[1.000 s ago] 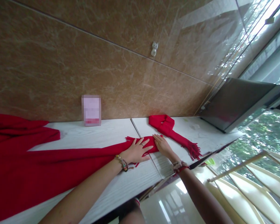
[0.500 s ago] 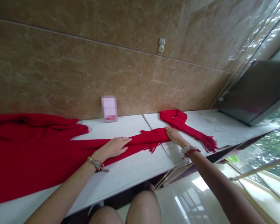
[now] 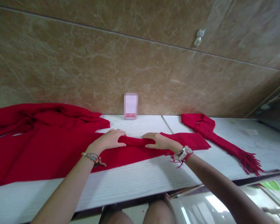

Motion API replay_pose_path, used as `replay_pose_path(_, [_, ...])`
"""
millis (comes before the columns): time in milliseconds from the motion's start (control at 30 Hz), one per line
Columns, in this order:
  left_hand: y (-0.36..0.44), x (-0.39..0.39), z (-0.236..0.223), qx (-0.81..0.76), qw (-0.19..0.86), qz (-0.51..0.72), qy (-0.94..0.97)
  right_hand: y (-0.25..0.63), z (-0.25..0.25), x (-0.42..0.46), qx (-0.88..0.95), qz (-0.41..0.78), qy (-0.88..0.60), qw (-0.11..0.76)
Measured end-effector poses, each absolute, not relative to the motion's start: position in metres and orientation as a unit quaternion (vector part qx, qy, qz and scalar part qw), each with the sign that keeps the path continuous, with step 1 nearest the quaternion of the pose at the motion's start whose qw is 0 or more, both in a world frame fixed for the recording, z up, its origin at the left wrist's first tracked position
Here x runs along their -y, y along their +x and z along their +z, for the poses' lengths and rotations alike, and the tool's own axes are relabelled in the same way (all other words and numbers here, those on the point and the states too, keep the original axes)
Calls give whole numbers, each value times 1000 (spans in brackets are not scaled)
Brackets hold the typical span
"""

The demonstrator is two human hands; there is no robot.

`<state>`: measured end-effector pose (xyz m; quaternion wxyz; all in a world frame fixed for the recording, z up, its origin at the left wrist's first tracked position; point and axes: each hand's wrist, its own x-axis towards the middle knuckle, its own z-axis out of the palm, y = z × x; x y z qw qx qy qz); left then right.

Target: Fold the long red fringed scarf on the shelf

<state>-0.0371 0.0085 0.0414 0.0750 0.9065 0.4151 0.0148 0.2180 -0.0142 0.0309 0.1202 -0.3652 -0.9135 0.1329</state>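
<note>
A long red scarf point(image 3: 60, 152) lies spread along the white counter and narrows toward the right. My left hand point(image 3: 109, 140) is closed over its upper edge, with the thumb beneath a raised roll of cloth. Further right, my right hand point(image 3: 161, 141) grips the same roll between thumb and fingers. Between both hands the fabric is bunched into a narrow fold. Fringe shows beside my right wrist, and a flat folded end extends past that hand. Close to this end sits a second, smaller red scarf point(image 3: 226, 144), looped at the top with its fringed tail toward the counter's front edge.
A pink-and-white card or box point(image 3: 131, 106), its face blurred, leans on the brown tiled wall point(image 3: 84, 68). Crumpled red cloth point(image 3: 56, 116) lies at the back left. A white cat-shaped hook point(image 3: 199, 37) is on the wall. My knees are below the counter's front edge point(image 3: 130, 199).
My right hand has come back leftward from the folded end, and both hands now pinch the scarf's upper edge into a roll. The view has turned left.
</note>
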Motion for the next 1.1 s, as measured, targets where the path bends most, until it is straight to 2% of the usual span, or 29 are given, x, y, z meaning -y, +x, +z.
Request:
replay_pose_path(100, [-44, -7, 50, -434, 87, -13, 897, 206, 20, 12, 931, 122, -320, 124])
replay_pose_path(200, [-46, 0, 59, -458, 93, -62, 882, 207, 4, 10, 936, 95, -294, 169])
replay_pose_path(333, [-44, 13, 67, -474, 153, -100, 861, 210, -7, 16, 937, 85, -269, 208])
replay_pose_path(500, [-46, 22, 65, -479, 210, -114, 845, 212, -2, 26, 942, 104, -256, 189])
replay_pose_path(700, [-41, 21, 64, -464, 201, -112, 855, 214, 4, 29, 924, 111, -289, 223])
replay_pose_path(900, [-31, 19, 61, -428, 209, -143, 868, 213, 5, 32, 941, 159, -243, 171])
replay_pose_path(1100, [-41, 17, 58, -454, 242, -139, 846, 214, 7, 31, 923, 214, -256, 193])
